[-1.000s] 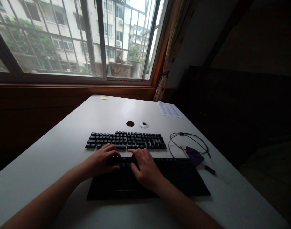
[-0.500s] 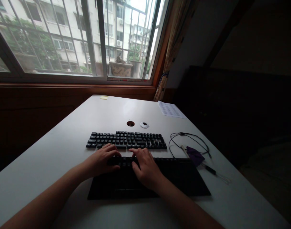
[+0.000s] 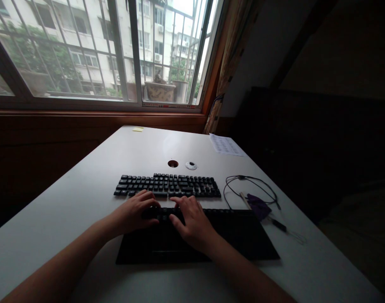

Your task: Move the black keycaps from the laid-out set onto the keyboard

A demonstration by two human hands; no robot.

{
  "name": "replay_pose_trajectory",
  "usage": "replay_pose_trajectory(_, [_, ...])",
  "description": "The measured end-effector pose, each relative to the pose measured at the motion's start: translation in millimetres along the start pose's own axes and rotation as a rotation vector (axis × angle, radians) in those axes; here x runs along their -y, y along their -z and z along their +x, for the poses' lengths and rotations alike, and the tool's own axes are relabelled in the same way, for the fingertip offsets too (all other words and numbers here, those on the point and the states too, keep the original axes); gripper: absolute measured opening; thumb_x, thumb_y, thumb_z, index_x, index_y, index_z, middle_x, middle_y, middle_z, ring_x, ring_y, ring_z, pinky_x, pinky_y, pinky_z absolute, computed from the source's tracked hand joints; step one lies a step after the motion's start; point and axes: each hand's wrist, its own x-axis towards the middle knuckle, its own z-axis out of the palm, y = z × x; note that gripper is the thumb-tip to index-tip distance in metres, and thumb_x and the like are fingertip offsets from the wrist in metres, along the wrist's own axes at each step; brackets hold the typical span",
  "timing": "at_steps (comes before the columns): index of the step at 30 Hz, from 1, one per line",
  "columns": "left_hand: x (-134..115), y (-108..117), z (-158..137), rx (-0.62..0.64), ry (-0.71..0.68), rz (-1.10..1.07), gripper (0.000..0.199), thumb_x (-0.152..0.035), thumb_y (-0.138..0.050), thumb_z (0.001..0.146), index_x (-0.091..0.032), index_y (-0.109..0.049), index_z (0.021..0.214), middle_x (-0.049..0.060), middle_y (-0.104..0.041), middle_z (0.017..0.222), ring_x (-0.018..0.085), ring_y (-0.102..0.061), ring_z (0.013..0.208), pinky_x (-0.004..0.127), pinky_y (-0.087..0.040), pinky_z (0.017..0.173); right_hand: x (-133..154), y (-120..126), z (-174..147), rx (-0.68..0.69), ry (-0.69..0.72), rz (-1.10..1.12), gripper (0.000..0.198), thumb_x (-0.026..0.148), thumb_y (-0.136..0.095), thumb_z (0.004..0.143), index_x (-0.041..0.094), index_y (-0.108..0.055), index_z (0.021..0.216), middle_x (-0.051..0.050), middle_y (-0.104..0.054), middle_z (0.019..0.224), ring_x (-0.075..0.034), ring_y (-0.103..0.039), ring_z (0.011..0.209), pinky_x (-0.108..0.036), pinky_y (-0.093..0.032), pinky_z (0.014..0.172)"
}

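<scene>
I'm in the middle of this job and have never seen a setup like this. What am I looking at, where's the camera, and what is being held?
There is no machine here, just a person's bare left hand and right hand. The one camera is worn on the head, looking forward and down, so the bottom of the picture is nearest the person.

Both hands are curved over the far part of a black keyboard. It is too dark there to tell whether either one grips anything.

Just beyond, on the white desk, keycaps lie in rows. To the right are a looped cable, what looks like a purple cloth and a dark-handled wire tool.
</scene>
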Motion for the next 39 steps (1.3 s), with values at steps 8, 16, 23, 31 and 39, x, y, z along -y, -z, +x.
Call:
replay_pose_trajectory(8, [-1.1,0.2,1.0,0.000,-0.009,0.006,0.028,-0.034,-0.073,0.086,-0.022,-0.063,0.110,0.008,-0.062,0.105,0.025,-0.055,0.099,0.040,-0.051,0.084,-0.1,-0.4,-1.4,-0.013,0.007,-0.014,0.047,0.026,-0.060,0.090,0.026,-0.050,0.136,-0.007,-0.061,0.122,-0.029,-0.049,0.110,-0.046,-0.043,0.099])
replay_pose_trajectory(16, [0.4,-0.7,0.1,0.003,-0.002,0.011,0.029,-0.034,-0.073,0.086,-0.023,-0.063,0.111,0.008,-0.062,0.106,0.025,-0.055,0.099,0.040,-0.051,0.084,-1.9,-2.1,-0.3,-0.029,0.015,-0.025,0.048,0.026,-0.061,0.090,0.027,-0.049,0.136,-0.008,-0.062,0.121,-0.029,-0.049,0.110,-0.049,-0.042,0.100])
replay_pose_trajectory(23, [-1.2,0.1,0.8,-0.015,-0.002,0.038,0.030,-0.034,-0.074,0.086,-0.023,-0.064,0.112,0.007,-0.063,0.106,0.025,-0.056,0.099,0.041,-0.052,0.085,-0.1,-1.3,2.0,-0.042,0.035,-0.043,0.043,0.023,-0.061,0.090,0.026,-0.055,0.132,-0.008,-0.063,0.118,-0.029,-0.050,0.109,-0.048,-0.045,0.098])
replay_pose_trajectory(31, [-0.2,0.8,0.8,-0.032,0.013,0.072,0.030,-0.036,-0.073,0.086,-0.024,-0.065,0.113,0.007,-0.064,0.105,0.025,-0.057,0.099,0.041,-0.052,0.085,-4.2,17.7,3.1,-0.110,0.199,-0.049,0.024,0.024,-0.057,0.093,0.022,-0.066,0.116,-0.009,-0.063,0.118,-0.026,-0.052,0.111,-0.044,-0.045,0.100])
replay_pose_trajectory(39, [4.7,3.9,1.2,-0.034,0.034,0.086,0.029,-0.035,-0.072,0.087,-0.025,-0.066,0.114,0.007,-0.064,0.105,0.026,-0.056,0.098,0.041,-0.051,0.086,-6.3,26.1,-0.4,0.019,0.323,-0.074,0.030,0.037,-0.062,0.095,0.032,-0.068,0.123,-0.003,-0.068,0.124,-0.027,-0.053,0.120,-0.055,-0.032,0.112])
